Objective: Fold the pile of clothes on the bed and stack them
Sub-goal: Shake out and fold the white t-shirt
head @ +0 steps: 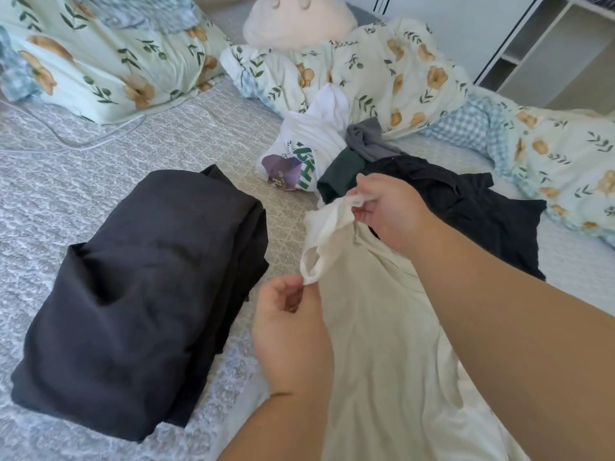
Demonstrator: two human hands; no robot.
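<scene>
Cream top held up by both hands over the bed, folded stack to one side.

Nearest the camera, at 6 o'clock, the cream top is draped down between the forearms; one thin strap is pinched by the left hand at about 7 o'clock of centre, and another is gripped in the curled fingers of the right hand just right of centre. A stack of folded dark clothes is seen at 9 o'clock on the patterned bed cover, near the left hand but apart from it. The unfolded pile lies at 1 to 3 o'clock behind the right hand: a black garment, a dark green piece, a grey piece and a white printed shirt. A floral duvet is bunched at 1 o'clock, a matching pillow at 11 o'clock, and a pale plush cushion at 12 o'clock.
</scene>
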